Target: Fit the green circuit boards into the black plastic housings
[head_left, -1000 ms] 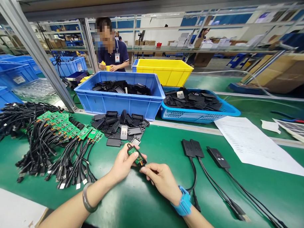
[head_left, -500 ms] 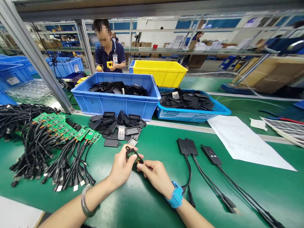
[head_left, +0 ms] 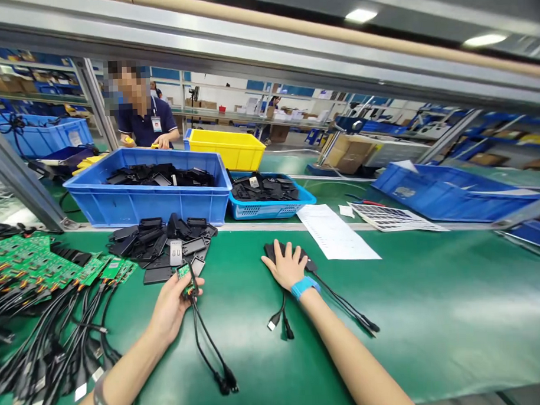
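My left hand [head_left: 170, 309] is closed around a green circuit board [head_left: 184, 276] that sits in or against a black plastic case part; two black cables hang from its lower end to plugs over the bench. To the right, my right hand [head_left: 287, 267] lies spread with its palm down on black cased units [head_left: 311, 262], covering most of them. Their cables [head_left: 344, 304] trail toward me across the bench, one ending in a USB plug [head_left: 274, 321]. Loose black case parts [head_left: 158, 245] are heaped beyond my left hand.
Circuit boards with cables [head_left: 42, 269] pile up at the left. Behind stand a blue bin [head_left: 146, 204] and a blue basket [head_left: 270, 210] of black parts, plus a yellow bin [head_left: 226, 149]. A printed sheet [head_left: 337, 232] lies right. A person [head_left: 145, 121] works across the bench.
My right hand has left the board and moved right onto the black cased units. My left hand still holds the board, its cables now hanging free. The view has swung right.
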Demonstrator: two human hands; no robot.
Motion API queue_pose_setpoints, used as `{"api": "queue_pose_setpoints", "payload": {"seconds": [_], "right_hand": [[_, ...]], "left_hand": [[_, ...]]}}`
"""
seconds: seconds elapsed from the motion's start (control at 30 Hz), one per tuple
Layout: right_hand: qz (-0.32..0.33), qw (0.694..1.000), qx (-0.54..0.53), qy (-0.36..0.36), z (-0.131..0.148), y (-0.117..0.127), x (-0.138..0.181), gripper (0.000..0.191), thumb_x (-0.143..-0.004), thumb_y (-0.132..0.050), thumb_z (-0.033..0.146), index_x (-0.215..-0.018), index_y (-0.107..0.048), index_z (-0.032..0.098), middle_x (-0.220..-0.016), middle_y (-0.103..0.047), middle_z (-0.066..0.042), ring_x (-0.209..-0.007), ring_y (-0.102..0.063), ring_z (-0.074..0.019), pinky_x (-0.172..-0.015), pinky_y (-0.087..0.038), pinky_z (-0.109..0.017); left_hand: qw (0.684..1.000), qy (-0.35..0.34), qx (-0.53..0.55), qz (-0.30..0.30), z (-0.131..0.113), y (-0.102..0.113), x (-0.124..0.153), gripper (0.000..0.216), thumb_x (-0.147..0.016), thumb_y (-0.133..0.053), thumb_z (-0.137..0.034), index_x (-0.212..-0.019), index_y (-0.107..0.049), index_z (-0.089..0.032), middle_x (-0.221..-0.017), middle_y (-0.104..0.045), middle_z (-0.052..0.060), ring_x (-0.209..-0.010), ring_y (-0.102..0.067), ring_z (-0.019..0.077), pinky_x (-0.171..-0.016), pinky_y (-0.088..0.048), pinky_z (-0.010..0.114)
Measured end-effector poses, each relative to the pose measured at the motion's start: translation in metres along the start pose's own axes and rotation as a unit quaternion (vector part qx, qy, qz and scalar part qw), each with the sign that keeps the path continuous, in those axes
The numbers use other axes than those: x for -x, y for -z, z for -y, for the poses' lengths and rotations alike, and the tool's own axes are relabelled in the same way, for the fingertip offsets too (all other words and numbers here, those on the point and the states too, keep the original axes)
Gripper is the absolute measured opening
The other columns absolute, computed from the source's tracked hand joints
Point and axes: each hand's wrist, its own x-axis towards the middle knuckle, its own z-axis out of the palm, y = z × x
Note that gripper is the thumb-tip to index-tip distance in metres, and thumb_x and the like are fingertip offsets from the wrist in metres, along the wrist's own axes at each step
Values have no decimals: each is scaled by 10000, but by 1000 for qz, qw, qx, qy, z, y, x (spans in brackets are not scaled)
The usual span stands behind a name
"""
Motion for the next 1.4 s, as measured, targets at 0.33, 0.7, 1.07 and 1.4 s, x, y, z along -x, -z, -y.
{"api": "queue_pose_setpoints", "payload": {"seconds": [0.33,0.7,1.07,1.4], "right_hand": [[-35,997,-11,-67,-29,-9,16,593,-892,-374,577,-1388,-434,258,-1470,-308,-206,-1314,-281,-469,-947,-284,-643],[-4,1000,19,-23,-85,-13,-26,564,-898,-363,450,-1369,-465,156,-1379,-425,-248,-1275,-372,-444,-940,-339,-635],[-20,920,-197,337,110,35,-57,358,-889,-405,99,-1164,-627,160,-1173,-633,-99,-1048,-595,-197,-935,-462,-302],[-45,889,-146,431,131,21,-81,262,-918,-464,136,-1077,-667,187,-1022,-670,-92,-972,-561,-225,-780,-501,-304]], "left_hand": [[999,9,-25,20,4,-1,2,400,-711,-747,-387,-983,-592,-139,-802,-735,68,-629,-648,135,-578,-460,224],[997,53,-35,39,16,-6,6,346,-779,-660,-349,-1041,-518,-175,-810,-658,46,-764,-691,207,-659,-541,330],[992,38,-64,98,15,-10,7,727,-609,-751,-194,-1250,-410,-159,-1059,-651,137,-733,-656,173,-597,-478,273],[994,29,-41,99,20,-6,-3,744,-648,-753,-242,-1292,-393,-140,-974,-692,133,-635,-604,121,-558,-419,239]]}}
